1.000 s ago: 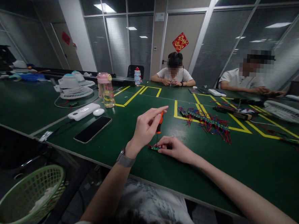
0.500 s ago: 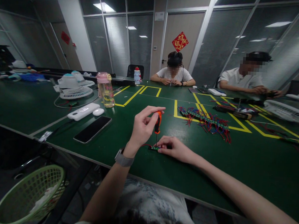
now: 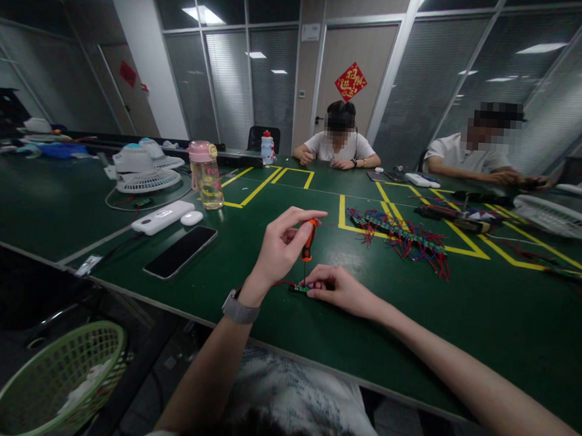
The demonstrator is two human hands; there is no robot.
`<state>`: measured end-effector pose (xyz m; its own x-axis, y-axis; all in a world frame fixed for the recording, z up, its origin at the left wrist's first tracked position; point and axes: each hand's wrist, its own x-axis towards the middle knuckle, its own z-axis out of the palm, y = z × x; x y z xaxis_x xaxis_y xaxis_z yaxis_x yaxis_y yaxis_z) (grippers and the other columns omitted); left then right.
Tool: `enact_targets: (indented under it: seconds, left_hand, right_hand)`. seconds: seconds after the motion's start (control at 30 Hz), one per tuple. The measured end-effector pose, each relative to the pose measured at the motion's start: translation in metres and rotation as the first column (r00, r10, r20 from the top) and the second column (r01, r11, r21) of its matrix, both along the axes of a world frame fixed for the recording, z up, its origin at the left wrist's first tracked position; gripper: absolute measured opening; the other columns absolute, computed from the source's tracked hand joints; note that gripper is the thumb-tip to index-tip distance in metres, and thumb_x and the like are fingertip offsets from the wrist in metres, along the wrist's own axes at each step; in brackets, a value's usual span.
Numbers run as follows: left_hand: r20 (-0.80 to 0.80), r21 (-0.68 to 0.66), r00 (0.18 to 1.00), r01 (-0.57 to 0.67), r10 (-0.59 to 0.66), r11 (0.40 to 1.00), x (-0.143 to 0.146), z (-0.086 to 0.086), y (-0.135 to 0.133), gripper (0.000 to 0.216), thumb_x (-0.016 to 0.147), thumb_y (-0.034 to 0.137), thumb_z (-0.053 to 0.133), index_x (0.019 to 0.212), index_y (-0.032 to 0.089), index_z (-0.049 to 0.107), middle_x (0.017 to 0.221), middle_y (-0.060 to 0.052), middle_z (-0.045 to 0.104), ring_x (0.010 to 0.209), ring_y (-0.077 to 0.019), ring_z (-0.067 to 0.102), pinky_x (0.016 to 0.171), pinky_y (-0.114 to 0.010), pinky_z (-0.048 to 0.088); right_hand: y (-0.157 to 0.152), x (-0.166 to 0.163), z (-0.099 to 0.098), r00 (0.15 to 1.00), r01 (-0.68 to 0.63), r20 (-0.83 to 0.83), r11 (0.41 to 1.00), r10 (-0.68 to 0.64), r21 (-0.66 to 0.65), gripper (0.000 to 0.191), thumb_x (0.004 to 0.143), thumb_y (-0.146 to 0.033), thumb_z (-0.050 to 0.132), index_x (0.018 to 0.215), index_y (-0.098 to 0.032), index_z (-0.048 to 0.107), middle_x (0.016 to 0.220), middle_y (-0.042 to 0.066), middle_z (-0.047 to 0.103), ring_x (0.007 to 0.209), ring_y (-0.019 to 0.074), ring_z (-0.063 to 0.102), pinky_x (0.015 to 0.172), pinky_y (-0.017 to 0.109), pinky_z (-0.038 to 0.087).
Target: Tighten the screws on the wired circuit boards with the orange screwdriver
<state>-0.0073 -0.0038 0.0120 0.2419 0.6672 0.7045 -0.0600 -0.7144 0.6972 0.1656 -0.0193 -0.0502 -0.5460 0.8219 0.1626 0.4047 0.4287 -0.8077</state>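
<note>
My left hand (image 3: 280, 247) is closed around a small orange-handled screwdriver (image 3: 309, 239), held upright with its tip down on a little green circuit board (image 3: 300, 288). The board lies on the green table (image 3: 218, 286) with red wires trailing from it. My right hand (image 3: 340, 289) rests on the table just right of the board, its fingers pinching the board's edge and pressing it down. A watch is on my left wrist.
A black phone (image 3: 180, 251), white remote (image 3: 162, 217), white mouse (image 3: 191, 218) and pink-lidded bottle (image 3: 205, 174) lie to the left, with fans (image 3: 139, 167) behind. A pile of wired boards (image 3: 399, 236) sits to the right. Two people sit across the table. A green basket (image 3: 59, 380) stands below left.
My left fingers have shifted around the screwdriver handle, as in turning it; the tip stays on the board. My right hand has not moved. A person opposite has raised a hand.
</note>
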Motion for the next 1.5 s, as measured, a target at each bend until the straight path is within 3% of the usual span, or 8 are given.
enact_targets:
  seconds: [0.87, 1.2, 1.4, 1.5]
  left_hand:
    - [0.014, -0.079, 0.993, 0.119, -0.119, 0.99, -0.0014, -0.001, 0.0011, 0.031, 0.094, 0.028, 0.042, 0.115, 0.021, 0.064, 0.097, -0.005, 0.062, 0.041, 0.0012, 0.039, 0.036, -0.015, 0.029]
    - [-0.009, -0.042, 0.997, 0.071, -0.071, 0.997, -0.0007, -0.0019, 0.0004, 0.031, 0.094, 0.027, 0.043, 0.118, 0.022, 0.062, 0.104, -0.007, 0.064, 0.045, -0.0006, 0.04, 0.039, -0.014, 0.033]
    - [0.016, 0.072, 0.998, -0.056, 0.055, 0.996, 0.0002, 0.0011, -0.0011, 0.015, 0.083, 0.027, 0.064, 0.095, 0.02, 0.07, 0.084, -0.001, 0.051, 0.063, -0.0065, 0.048, 0.049, -0.015, 0.041]
    - [0.019, 0.079, 0.999, -0.033, 0.031, 0.996, -0.0002, 0.0008, -0.0014, 0.016, 0.085, 0.028, 0.061, 0.097, 0.021, 0.07, 0.09, -0.002, 0.051, 0.065, -0.0061, 0.048, 0.05, -0.016, 0.04]
  right_hand:
    - [0.0002, -0.0003, -0.0011, 0.997, 0.035, 0.062, 0.998, -0.039, 0.06, 0.018, 0.079, -0.019, 0.068, 0.095, -0.016, 0.075, 0.077, 0.002, 0.055, 0.068, 0.0133, 0.05, 0.062, 0.026, 0.04]
    - [-0.0002, -0.0012, 0.0013, 0.996, 0.035, 0.077, 0.998, -0.039, 0.05, 0.019, 0.079, -0.019, 0.068, 0.096, -0.015, 0.074, 0.078, 0.002, 0.056, 0.068, 0.0133, 0.05, 0.063, 0.026, 0.04]
    - [0.0002, -0.0012, 0.0014, 0.997, 0.028, 0.072, 0.998, -0.032, 0.054, 0.019, 0.079, -0.021, 0.068, 0.097, -0.015, 0.074, 0.078, 0.002, 0.056, 0.069, 0.0138, 0.051, 0.063, 0.026, 0.041]
    - [0.0009, -0.0009, 0.0, 0.998, 0.02, 0.066, 0.998, -0.024, 0.064, 0.019, 0.08, -0.022, 0.068, 0.097, -0.016, 0.074, 0.078, 0.002, 0.056, 0.07, 0.0139, 0.051, 0.064, 0.027, 0.042]
